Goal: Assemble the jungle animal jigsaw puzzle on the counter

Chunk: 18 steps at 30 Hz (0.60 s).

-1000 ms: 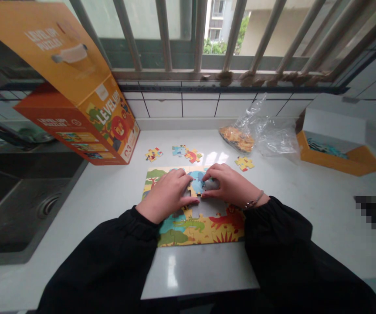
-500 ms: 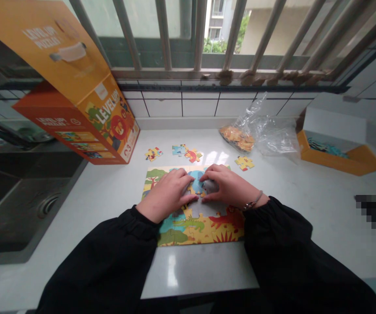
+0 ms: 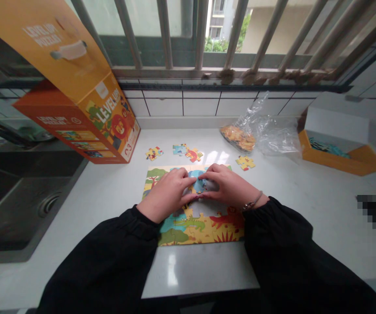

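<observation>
Blue elephant piece (image 3: 198, 185) sat in the upper middle of the partly built puzzle (image 3: 201, 233), between both hands. Left hand (image 3: 170, 189): index tip on the piece's upper part, thumb reaching along its lower edge, thumb and index apart. Right hand (image 3: 230, 185): same from the other side, index tip on the elephant, thumb at the lower edge. Thumb tips nearly met; index tips were close together. Could not tell whether either hand pinched the piece or only pressed on it. Gray bare area showed in the puzzle below and right of the piece; crocodile and red animal lay in the rows nearer the person.

Beyond the puzzle, loose on the white counter (image 3: 170, 272): a yellow piece (image 3: 154, 153) at left, blue piece (image 3: 179, 149) and red-and-yellow piece (image 3: 193, 155) side by side in the middle, yellow flower piece (image 3: 245, 162) at right. Clear bag (image 3: 240, 137) with orange pieces lay behind that one. Far right, open yellow box (image 3: 341, 163) held bluish pieces. Left, tall orange box (image 3: 109, 117) stood with its lid up, near the dark sink (image 3: 14, 213). White tiles (image 3: 199, 107) and window bars (image 3: 201, 35) ran along the back. Black sleeves (image 3: 106, 257) on both arms, bracelet (image 3: 253, 201) on the right wrist.
</observation>
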Tool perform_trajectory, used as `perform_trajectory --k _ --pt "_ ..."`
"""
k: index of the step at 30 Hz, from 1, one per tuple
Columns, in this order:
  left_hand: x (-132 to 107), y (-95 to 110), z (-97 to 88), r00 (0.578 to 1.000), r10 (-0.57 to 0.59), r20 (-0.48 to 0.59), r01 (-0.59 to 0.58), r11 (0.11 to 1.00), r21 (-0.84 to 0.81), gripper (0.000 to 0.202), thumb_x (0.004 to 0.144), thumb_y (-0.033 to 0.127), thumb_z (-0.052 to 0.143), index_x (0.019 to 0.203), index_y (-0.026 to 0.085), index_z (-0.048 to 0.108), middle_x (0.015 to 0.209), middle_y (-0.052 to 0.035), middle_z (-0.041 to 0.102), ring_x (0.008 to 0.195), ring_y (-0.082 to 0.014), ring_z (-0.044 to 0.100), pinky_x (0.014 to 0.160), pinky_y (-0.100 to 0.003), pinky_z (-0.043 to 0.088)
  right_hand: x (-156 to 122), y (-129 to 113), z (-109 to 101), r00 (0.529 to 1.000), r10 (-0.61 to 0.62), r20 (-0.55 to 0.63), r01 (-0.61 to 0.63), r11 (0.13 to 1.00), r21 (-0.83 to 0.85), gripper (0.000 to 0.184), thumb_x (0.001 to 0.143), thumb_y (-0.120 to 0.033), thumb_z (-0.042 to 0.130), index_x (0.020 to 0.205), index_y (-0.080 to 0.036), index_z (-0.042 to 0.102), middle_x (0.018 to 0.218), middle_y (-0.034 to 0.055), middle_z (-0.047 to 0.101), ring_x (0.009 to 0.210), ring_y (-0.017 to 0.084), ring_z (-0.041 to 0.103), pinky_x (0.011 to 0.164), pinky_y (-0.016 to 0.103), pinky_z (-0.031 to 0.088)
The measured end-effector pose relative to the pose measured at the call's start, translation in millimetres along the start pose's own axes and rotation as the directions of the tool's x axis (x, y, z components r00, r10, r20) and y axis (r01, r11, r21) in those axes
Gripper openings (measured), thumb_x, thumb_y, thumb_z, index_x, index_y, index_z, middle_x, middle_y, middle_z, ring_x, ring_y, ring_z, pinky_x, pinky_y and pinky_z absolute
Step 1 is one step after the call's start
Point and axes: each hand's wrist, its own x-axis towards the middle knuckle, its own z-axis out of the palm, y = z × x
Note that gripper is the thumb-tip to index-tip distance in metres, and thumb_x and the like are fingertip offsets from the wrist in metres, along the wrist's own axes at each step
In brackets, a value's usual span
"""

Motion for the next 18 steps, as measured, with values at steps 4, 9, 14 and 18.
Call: perform_trajectory --k 4,9,14,18 --pt "0.1 0.1 -0.2 1.000 0.005 0.002 -0.005 1.000 -0.004 0.030 0.103 0.048 0.077 0.122 0.025 0.075 0.111 -0.0083 0.065 0.101 -0.0274 0.061 0.087 -0.041 0.053 -0.2 1.3 2.4 1.000 -0.003 -0.009 0.003 1.000 -0.011 0.041 0.093 -0.045 0.090 0.128 -0.028 0.079 0.119 0.0121 0.068 0.110 0.029 0.066 0.097 0.046 0.057" --pt "0.1 0.4 -1.9 1.000 0.010 0.014 -0.009 1.000 -0.018 0.027 0.102 0.044 0.077 0.122 0.025 0.075 0.112 -0.0082 0.065 0.102 -0.0279 0.062 0.088 -0.042 0.054 -0.9 1.5 2.9 1.000 -0.006 -0.005 0.006 1.000 -0.015 0.035 0.097 -0.041 0.086 0.128 -0.028 0.079 0.119 0.0115 0.068 0.109 0.028 0.067 0.099 0.045 0.057" --pt "-1.1 0.6 -0.7 1.000 -0.001 0.019 0.002 1.000 -0.029 0.026 0.106 0.044 0.070 0.123 0.024 0.076 0.113 -0.0088 0.066 0.105 -0.0284 0.063 0.092 -0.044 0.055 -0.8 2.9 4.9 1.000 -0.004 -0.030 0.004 1.000 -0.021 0.030 0.102 -0.040 0.079 0.129 -0.026 0.079 0.118 0.0118 0.068 0.106 0.027 0.067 0.098 0.044 0.056" --pt "0.3 3.0 -7.9 1.000 -0.024 -0.001 0.024 0.996 -0.083 0.028 0.108 0.042 0.066 0.126 0.023 0.076 0.119 -0.0102 0.068 0.112 -0.0284 0.065 0.099 -0.045 0.057 1.9 6.7 0.7 0.989 0.061 -0.137 -0.063 0.998 -0.010 0.023 0.106 -0.039 0.073 0.122 -0.024 0.079 0.113 0.0110 0.071 0.106 0.027 0.067 0.097 0.043 0.054"
